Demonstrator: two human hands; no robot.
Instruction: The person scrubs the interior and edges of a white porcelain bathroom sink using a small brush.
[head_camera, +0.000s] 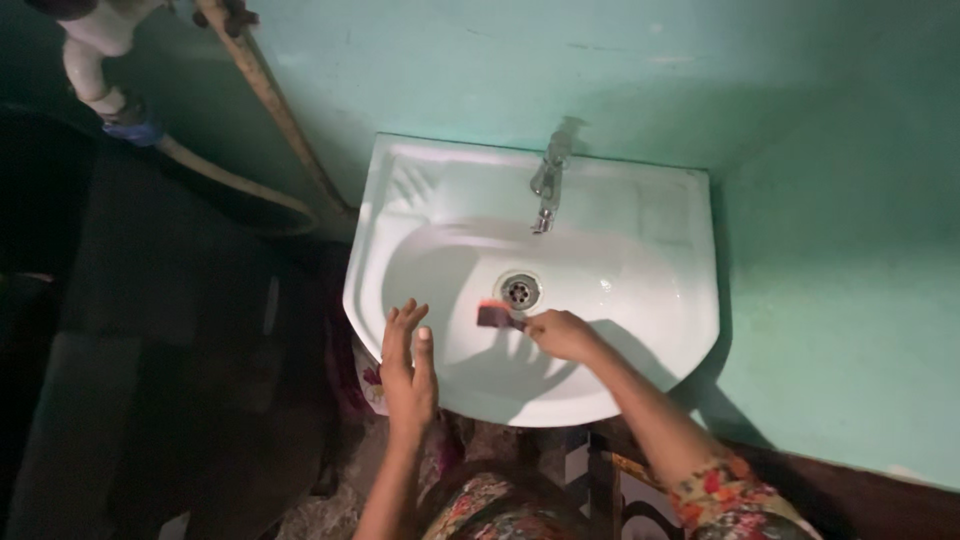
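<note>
White basin (640, 300): we held small red brush (492, 316) pinched in right hand (562, 334), bristles at 6 o'clock of drain (520, 291). Left hand (408, 365) spread flat, empty, on rim at 8 o'clock. Risk judged: wet grip slipping, brush dropping.

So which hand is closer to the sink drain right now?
Right. The right hand holds a small brush just below the drain; the left hand rests open on the sink's front-left rim, farther away.
</note>
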